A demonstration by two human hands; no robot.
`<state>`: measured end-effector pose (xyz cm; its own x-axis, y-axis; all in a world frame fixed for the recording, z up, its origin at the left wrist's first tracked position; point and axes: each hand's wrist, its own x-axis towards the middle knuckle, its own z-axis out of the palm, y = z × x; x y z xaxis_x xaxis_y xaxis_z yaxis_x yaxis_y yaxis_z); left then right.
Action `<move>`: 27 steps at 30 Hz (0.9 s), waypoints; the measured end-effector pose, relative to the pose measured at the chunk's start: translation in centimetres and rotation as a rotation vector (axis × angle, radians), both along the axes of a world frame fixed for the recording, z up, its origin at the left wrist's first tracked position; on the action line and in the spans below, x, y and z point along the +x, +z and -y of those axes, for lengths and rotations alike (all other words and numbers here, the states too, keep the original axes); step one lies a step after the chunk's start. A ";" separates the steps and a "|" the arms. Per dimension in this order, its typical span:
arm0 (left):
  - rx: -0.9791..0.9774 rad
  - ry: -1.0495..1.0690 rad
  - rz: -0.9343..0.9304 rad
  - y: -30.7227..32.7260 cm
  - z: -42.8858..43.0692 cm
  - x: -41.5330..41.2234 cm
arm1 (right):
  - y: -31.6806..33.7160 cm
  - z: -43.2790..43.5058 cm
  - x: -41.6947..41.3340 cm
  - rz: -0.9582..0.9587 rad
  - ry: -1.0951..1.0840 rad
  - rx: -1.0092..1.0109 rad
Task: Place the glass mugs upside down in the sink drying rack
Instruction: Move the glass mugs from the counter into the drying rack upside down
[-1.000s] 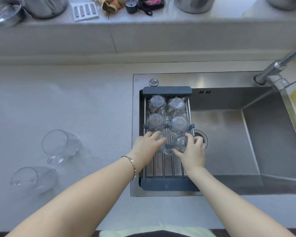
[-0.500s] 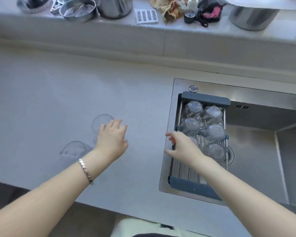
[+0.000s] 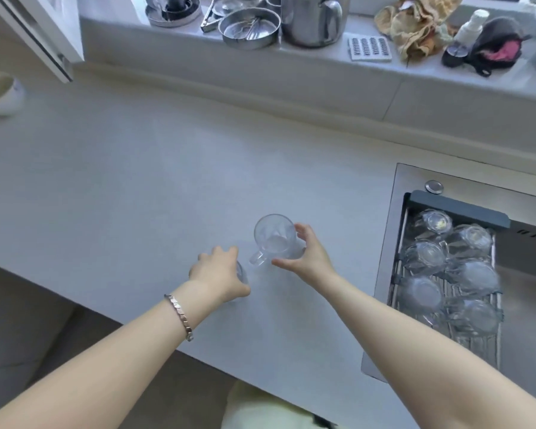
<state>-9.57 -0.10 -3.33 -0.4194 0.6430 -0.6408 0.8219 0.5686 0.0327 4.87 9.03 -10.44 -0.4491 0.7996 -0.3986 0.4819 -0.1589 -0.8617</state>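
Two clear glass mugs stand on the pale grey counter. My right hand [image 3: 305, 253] curls around the right side of one glass mug [image 3: 273, 238], which is upright with its mouth up and its handle toward me. My left hand [image 3: 218, 272] lies over the second glass mug [image 3: 241, 275] and grips it from above; only a sliver of its glass shows. At the right, the drying rack [image 3: 458, 209] spans the sink and holds several glass mugs [image 3: 427, 255] upside down in two rows.
The steel sink rim [image 3: 395, 218] borders the rack on its left. The ledge behind carries a steel pot [image 3: 311, 18], a round steel pan [image 3: 249, 27], a cloth [image 3: 415, 24] and a small bottle [image 3: 466, 32]. The counter's front edge runs just below my left wrist.
The view has swung left from the sink to the counter. Both hands left the rack and moved onto the two mugs on the counter, each closing on one.
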 end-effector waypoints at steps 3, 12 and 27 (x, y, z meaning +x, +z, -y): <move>0.050 0.001 0.010 0.2 0.0 -0.1 | 0.0 0.1 -0.9 -0.019 0.012 -0.022; 0.152 -0.069 0.014 0.2 -0.1 1.7 | 1.7 1.8 3.4 0.022 -0.048 0.047; 0.402 -0.326 0.266 1.8 -2.1 18.3 | 6.9 6.3 30.0 0.485 -0.353 -0.010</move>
<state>8.77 2.01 -1.56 -0.0169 0.9265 -0.3759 0.8864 0.1879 0.4231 34.83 2.68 -3.57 0.0786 0.8626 -0.4997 0.7366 -0.3880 -0.5539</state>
